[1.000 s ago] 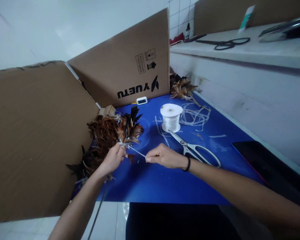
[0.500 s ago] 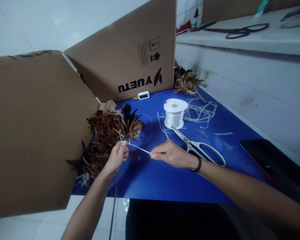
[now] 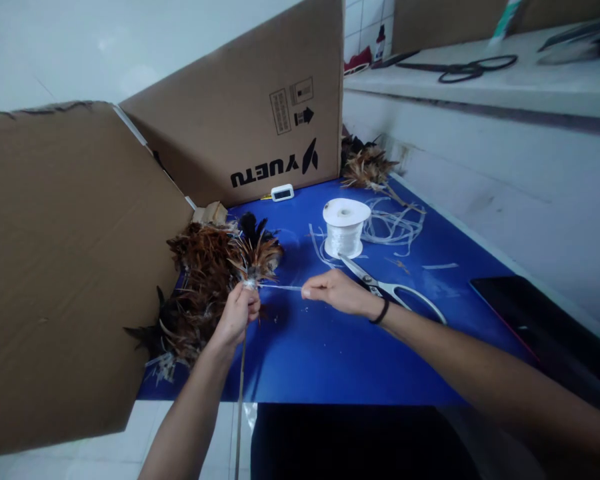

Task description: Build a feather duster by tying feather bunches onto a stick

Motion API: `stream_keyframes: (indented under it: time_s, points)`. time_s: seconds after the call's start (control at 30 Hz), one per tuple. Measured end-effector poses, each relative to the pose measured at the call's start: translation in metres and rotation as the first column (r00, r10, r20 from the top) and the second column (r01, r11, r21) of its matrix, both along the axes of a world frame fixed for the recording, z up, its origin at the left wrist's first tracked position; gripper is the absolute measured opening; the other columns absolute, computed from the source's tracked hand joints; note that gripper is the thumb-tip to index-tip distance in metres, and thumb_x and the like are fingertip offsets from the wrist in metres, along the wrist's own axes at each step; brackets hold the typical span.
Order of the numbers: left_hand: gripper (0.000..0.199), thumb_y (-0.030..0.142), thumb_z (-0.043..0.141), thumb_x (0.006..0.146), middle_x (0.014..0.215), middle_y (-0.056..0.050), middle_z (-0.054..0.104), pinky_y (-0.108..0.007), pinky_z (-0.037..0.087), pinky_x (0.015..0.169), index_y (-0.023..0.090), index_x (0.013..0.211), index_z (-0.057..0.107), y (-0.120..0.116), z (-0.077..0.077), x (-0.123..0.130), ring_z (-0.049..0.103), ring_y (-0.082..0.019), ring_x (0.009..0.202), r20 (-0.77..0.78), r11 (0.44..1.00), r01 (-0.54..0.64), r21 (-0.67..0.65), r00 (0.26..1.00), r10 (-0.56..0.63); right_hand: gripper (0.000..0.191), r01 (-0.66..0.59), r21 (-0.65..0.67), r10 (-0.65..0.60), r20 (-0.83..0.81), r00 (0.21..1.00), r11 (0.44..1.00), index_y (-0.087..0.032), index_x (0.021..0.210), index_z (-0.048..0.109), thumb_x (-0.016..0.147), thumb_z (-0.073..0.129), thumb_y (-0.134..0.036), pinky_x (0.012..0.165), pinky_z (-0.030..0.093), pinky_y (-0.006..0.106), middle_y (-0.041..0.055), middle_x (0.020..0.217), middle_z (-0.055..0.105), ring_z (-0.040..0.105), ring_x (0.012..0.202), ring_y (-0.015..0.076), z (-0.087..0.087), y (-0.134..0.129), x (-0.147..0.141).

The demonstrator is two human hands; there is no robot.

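My left hand (image 3: 240,308) is closed around the top of a thin stick (image 3: 241,393), just below a tuft of brown and black feathers (image 3: 258,253). White binding (image 3: 250,285) shows at the feathers' base, above my fingers. From there a white strip (image 3: 283,288) runs taut and nearly level to my right hand (image 3: 337,291), whose fingers pinch its end. Behind the right hand stands a white spool (image 3: 347,230) of the same kind of strip. Scissors (image 3: 405,293) lie by my right wrist, partly covered by it. A heap of loose feathers (image 3: 200,287) lies left of the tuft.
Cardboard panels (image 3: 70,267) wall the left and back of the blue table (image 3: 320,360). A small white digital device (image 3: 282,193) sits by the back panel. Further right are loose strips (image 3: 395,223), a feather bundle (image 3: 367,163) and a dark tablet-like slab (image 3: 535,320). Black scissors (image 3: 473,69) rest on a ledge.
The strip between my hands has gone from slanting down toward the right to nearly level, as my right hand rose slightly. The stick under my left hand now hangs more upright. The view has shifted slightly.
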State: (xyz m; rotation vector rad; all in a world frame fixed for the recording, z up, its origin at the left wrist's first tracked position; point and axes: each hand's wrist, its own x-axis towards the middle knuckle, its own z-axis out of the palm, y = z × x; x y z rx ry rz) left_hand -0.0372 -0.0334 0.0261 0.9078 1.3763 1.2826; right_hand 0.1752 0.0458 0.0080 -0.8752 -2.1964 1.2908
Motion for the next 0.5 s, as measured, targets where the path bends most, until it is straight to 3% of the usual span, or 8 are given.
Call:
stream_keyframes:
  time_s: [0.07,0.13,0.23,0.3,0.37,0.43,0.5]
  points:
    - [0.027,0.034,0.057,0.073,0.056,0.009,0.031,-0.013,0.012,0.036,0.019,0.07,0.035,0.002,0.002,-0.004,0.025,-0.001,0.039,-0.01,1.0,0.008,-0.003,1.0,-0.008,0.028,0.066,0.113,-0.074,0.069,0.995,0.991,-0.016,0.081,0.068,0.086,0.046,-0.033,0.062,0.037,0.025,-0.0003,0.064,0.059,0.05,0.061,0.0123,0.0,0.001,-0.004]
    - [0.026,0.033,0.058,0.072,0.056,0.009,0.032,-0.013,0.012,0.036,0.019,0.071,0.036,0.005,0.005,-0.011,0.025,-0.001,0.039,-0.017,1.0,-0.002,-0.001,1.0,0.002,0.026,0.118,0.314,-0.159,0.108,0.981,0.942,-0.018,0.094,0.067,0.088,0.044,-0.029,0.069,0.039,0.028,0.0029,0.076,0.063,0.054,0.072,0.0152,0.004,-0.005,-0.008]
    - [0.027,0.031,0.059,0.07,0.056,0.009,0.032,-0.012,0.013,0.036,0.018,0.07,0.035,0.01,0.009,-0.024,0.027,-0.001,0.039,-0.027,0.999,-0.033,0.001,0.999,0.033,0.031,0.203,0.641,-0.296,0.04,0.954,0.74,-0.016,0.113,0.059,0.085,0.05,-0.024,0.085,0.035,0.038,0.0121,0.107,0.06,0.049,0.1,0.0234,0.017,-0.027,-0.016]
    - [0.027,0.029,0.059,0.07,0.056,0.009,0.032,-0.012,0.013,0.035,0.019,0.068,0.034,0.012,0.011,-0.032,0.026,-0.001,0.039,-0.033,0.999,-0.04,0.005,0.999,0.04,0.029,0.171,0.744,-0.265,0.008,0.964,0.646,-0.015,0.112,0.059,0.086,0.049,-0.022,0.088,0.033,0.041,0.0138,0.111,0.057,0.044,0.107,0.0262,0.022,-0.043,-0.026]
    - [0.025,0.028,0.058,0.07,0.055,0.009,0.031,-0.013,0.013,0.035,0.018,0.068,0.035,0.015,0.015,-0.037,0.025,-0.001,0.038,-0.04,0.999,-0.04,0.023,0.998,0.04,0.022,0.03,0.746,-0.12,0.067,0.99,0.665,-0.015,0.101,0.062,0.088,0.044,-0.021,0.083,0.035,0.037,0.0107,0.1,0.06,0.048,0.098,0.0229,0.021,-0.056,-0.041]
    - [0.024,0.027,0.058,0.07,0.054,0.009,0.03,-0.013,0.012,0.035,0.018,0.068,0.036,0.016,0.02,-0.039,0.024,-0.001,0.037,-0.038,0.998,-0.038,0.041,0.998,0.04,0.02,-0.108,0.676,0.006,0.152,0.988,0.729,-0.016,0.092,0.063,0.089,0.044,-0.022,0.079,0.037,0.033,0.0069,0.089,0.06,0.05,0.086,0.0187,0.013,-0.061,-0.061]
    - [0.022,0.026,0.058,0.07,0.054,0.009,0.03,-0.013,0.013,0.035,0.018,0.069,0.037,0.016,0.026,-0.04,0.024,-0.001,0.037,-0.033,0.998,-0.043,0.051,0.998,0.045,0.018,-0.138,0.627,-0.008,0.224,0.975,0.767,-0.015,0.09,0.062,0.087,0.048,-0.025,0.078,0.038,0.033,0.0082,0.091,0.06,0.051,0.086,0.0197,0.003,-0.059,-0.084]
